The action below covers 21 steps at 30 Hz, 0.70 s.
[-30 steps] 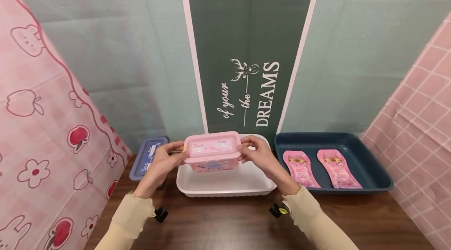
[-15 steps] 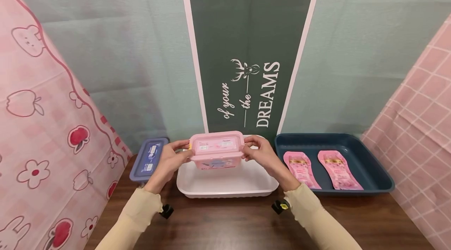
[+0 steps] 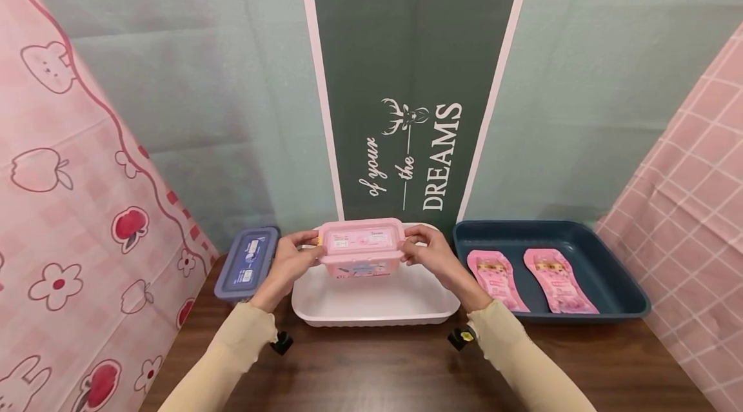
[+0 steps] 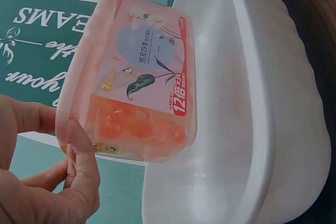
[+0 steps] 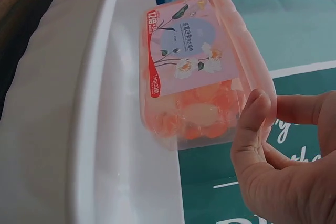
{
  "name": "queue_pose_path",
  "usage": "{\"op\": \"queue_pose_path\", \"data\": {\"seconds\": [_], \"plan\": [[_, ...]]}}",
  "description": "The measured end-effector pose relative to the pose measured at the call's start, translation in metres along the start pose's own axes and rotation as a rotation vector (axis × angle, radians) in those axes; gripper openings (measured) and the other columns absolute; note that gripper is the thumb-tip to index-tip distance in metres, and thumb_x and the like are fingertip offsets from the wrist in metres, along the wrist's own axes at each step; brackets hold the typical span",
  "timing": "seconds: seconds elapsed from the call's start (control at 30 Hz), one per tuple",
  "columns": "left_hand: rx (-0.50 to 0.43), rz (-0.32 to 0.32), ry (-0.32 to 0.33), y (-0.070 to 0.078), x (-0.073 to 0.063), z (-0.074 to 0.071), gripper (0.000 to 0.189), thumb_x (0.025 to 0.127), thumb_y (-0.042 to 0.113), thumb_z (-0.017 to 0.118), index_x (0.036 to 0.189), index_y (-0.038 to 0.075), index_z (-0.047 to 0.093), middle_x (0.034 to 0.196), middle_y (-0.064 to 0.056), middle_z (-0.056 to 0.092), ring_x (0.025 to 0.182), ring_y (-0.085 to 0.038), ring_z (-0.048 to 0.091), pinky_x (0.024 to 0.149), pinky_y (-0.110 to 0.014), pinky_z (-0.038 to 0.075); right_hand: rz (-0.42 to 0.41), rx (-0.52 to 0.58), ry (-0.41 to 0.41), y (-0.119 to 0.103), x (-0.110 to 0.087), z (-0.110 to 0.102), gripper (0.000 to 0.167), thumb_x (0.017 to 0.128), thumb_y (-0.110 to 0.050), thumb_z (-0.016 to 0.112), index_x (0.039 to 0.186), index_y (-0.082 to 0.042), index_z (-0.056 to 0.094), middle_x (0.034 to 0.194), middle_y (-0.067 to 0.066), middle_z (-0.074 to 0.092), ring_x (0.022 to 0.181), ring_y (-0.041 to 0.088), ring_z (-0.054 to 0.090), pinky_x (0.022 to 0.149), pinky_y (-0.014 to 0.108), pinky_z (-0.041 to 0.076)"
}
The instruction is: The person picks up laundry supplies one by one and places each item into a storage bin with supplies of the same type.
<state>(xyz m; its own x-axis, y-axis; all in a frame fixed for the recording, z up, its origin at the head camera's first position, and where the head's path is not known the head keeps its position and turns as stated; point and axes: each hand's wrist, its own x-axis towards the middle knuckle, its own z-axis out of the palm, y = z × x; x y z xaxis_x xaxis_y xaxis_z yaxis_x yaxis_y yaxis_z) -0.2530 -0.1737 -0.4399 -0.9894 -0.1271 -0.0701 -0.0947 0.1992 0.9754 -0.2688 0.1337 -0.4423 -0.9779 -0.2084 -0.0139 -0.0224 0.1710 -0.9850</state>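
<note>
A pink lidded tub of laundry pods (image 3: 362,247) is raised over the white tray (image 3: 374,305). At its left end, my left hand (image 3: 293,264) pinches the lid rim between thumb and fingers. My right hand (image 3: 429,256) grips the right end of the rim the same way. Through the clear pink wall, round orange pods (image 4: 134,124) show below a flowered label (image 5: 191,40). The lid is on and tips toward the head camera, so the tub's base is hidden in that view.
To the left stands a blue lidded box (image 3: 248,264), partly behind my left wrist. A dark blue tray (image 3: 615,276) on the right holds two pink pouches (image 3: 496,280). The wooden table (image 3: 371,367) runs along the front, with hanging cloth behind and at both sides.
Both hands have carried the tub a short way to the right over the white tray. The left forearm has swung right, uncovering more of the blue box. The grip stays the same.
</note>
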Motion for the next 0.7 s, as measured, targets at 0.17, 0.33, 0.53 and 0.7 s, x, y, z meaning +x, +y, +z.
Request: {"op": "queue_pose_path", "data": {"seconds": [0.17, 0.33, 0.53, 0.7], "plan": [[-0.013, -0.005, -0.003, -0.004, 0.005, 0.006, 0.050, 0.092, -0.004, 0.071, 0.140, -0.011, 0.062, 0.126, -0.027, 0.064, 0.089, -0.018, 0.070, 0.076, -0.026, 0.064, 0.031, -0.009, 0.013, 0.008, 0.006, -0.002, 0.034, 0.100, -0.007, 0.068, 0.131, 0.005, 0.061, 0.097, 0.011, 0.070, 0.079, 0.024, 0.075, 0.072, 0.027, 0.064], [-0.002, -0.022, 0.004, -0.007, 0.009, 0.011, 0.048, 0.093, -0.002, 0.071, 0.140, -0.009, 0.063, 0.128, -0.027, 0.064, 0.092, -0.019, 0.070, 0.078, -0.027, 0.064, 0.072, -0.002, 0.033, 0.014, 0.010, -0.003, 0.032, 0.100, -0.006, 0.067, 0.131, 0.002, 0.062, 0.098, 0.011, 0.070, 0.083, 0.028, 0.075, 0.074, 0.027, 0.064], [-0.011, -0.056, -0.004, -0.009, 0.013, 0.014, 0.052, 0.091, -0.002, 0.072, 0.141, -0.006, 0.063, 0.130, -0.025, 0.064, 0.096, -0.022, 0.069, 0.079, -0.026, 0.062, 0.116, 0.029, 0.035, 0.019, 0.015, -0.005, 0.038, 0.102, -0.010, 0.066, 0.139, -0.001, 0.061, 0.107, 0.013, 0.072, 0.087, 0.025, 0.073, 0.079, 0.027, 0.063], [-0.060, -0.077, -0.021, -0.009, 0.018, 0.017, 0.057, 0.085, -0.004, 0.070, 0.141, -0.007, 0.062, 0.131, -0.024, 0.063, 0.098, -0.023, 0.066, 0.079, -0.026, 0.060, 0.161, 0.080, 0.039, 0.022, 0.020, -0.008, 0.043, 0.101, -0.012, 0.067, 0.142, -0.002, 0.059, 0.111, 0.014, 0.070, 0.090, 0.027, 0.071, 0.082, 0.029, 0.062]]}}
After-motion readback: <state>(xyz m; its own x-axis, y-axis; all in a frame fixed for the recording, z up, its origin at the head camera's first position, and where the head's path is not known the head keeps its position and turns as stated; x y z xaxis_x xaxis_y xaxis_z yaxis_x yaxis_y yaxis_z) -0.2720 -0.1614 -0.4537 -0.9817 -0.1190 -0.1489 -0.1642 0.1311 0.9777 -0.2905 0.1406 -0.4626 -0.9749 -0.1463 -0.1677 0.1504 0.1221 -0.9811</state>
